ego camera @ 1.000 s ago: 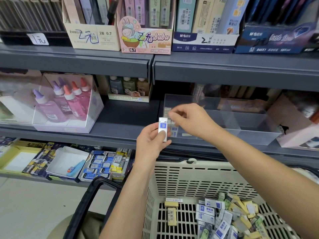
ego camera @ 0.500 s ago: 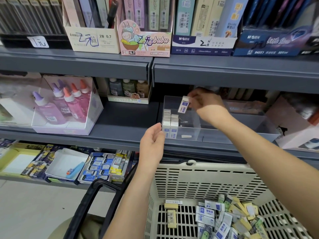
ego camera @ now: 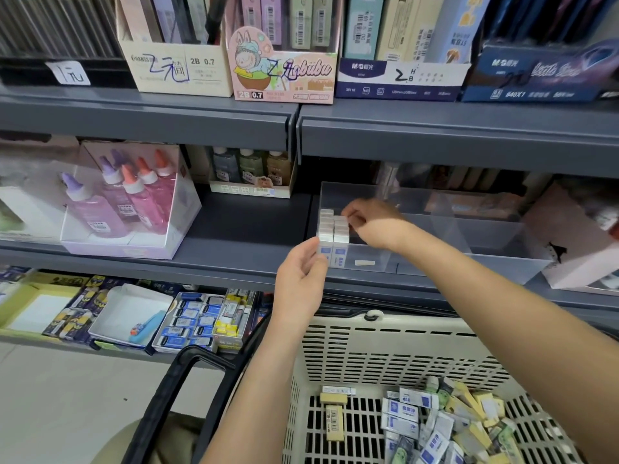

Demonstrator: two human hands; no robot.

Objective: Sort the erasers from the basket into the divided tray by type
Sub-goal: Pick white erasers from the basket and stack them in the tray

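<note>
Our right hand (ego camera: 375,226) reaches into the left compartment, fingertips bunched together on the back of the right-hand row; whether they pinch an eraser or only press on one we cannot tell. Our left hand (ego camera: 301,279) holds nothing, its fingers loosely curled, the thumb against the tray's front left corner.

Below us the basket (ego camera: 402,333) carries a heap of loose erasers (ego camera: 435,426), blue-and-white ones mixed with yellow and green. On the shelf (ego camera: 244,229) above it the divided tray (ego camera: 495,229) holds two rows of white erasers (ego camera: 331,231) standing on end, with a small white scrap (ego camera: 364,262) just beside them.

We judge the step to be seating one eraser in its row, with most of the sorting ahead. Next we should let go without tipping the row, then reach back to the basket for a matching eraser.
</note>
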